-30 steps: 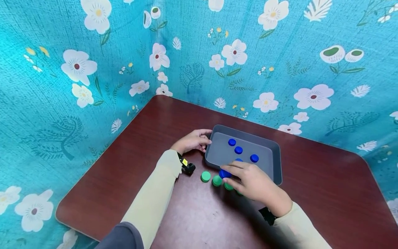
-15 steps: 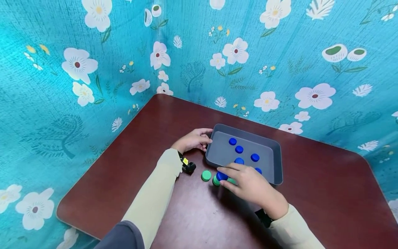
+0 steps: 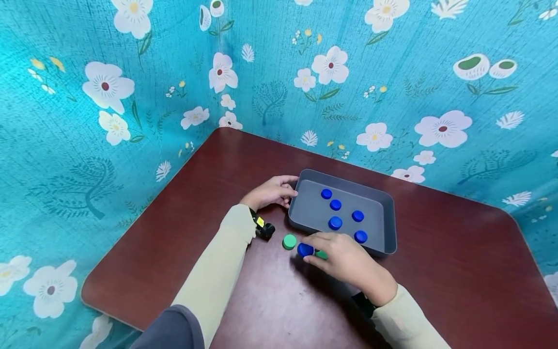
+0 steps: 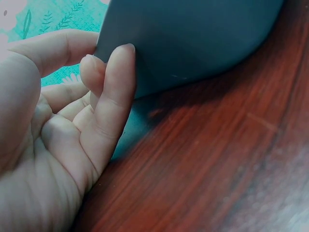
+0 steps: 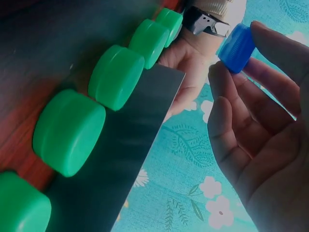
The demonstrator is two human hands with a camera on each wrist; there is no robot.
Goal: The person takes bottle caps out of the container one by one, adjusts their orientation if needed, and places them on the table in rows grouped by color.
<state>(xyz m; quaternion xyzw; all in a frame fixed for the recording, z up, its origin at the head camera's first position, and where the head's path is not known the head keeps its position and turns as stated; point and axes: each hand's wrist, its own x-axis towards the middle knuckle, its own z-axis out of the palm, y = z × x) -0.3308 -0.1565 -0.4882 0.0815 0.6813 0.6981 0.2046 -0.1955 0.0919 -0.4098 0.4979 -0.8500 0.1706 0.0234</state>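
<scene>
— Fingers (image 3: 315,238) of the right hand (image 3: 348,257) hold what, in the head view?

— One blue cap (image 3: 305,249), pinched. It sits just right of the end green cap (image 3: 289,241), outside the tray (image 3: 311,208). Five other caps (image 3: 335,223), all blue, lie in the tray, and the left hand (image 3: 271,192) grips its left edge.

— Which step is that?

— I'd call it setting the cap down at the green row. The next move would call for a gentle lowering, then letting go without nudging the neighbours.

— Anything hidden there?

— Most of the row: besides the end one, only a bit of green shows by the right hand. What the blue cap covers, I can't tell.

— Left wrist?

— Bent fingers at the tray's wall, some behind it. How firm the grip is, I can't tell. The tray runs out of frame, and no caps show.

— Right wrist?

— Five greens in a row on the tabletop (image 5: 19,130), the nearest cut off. The blue cap is between the fingertips, apart from them; its height is hard to judge.
</scene>
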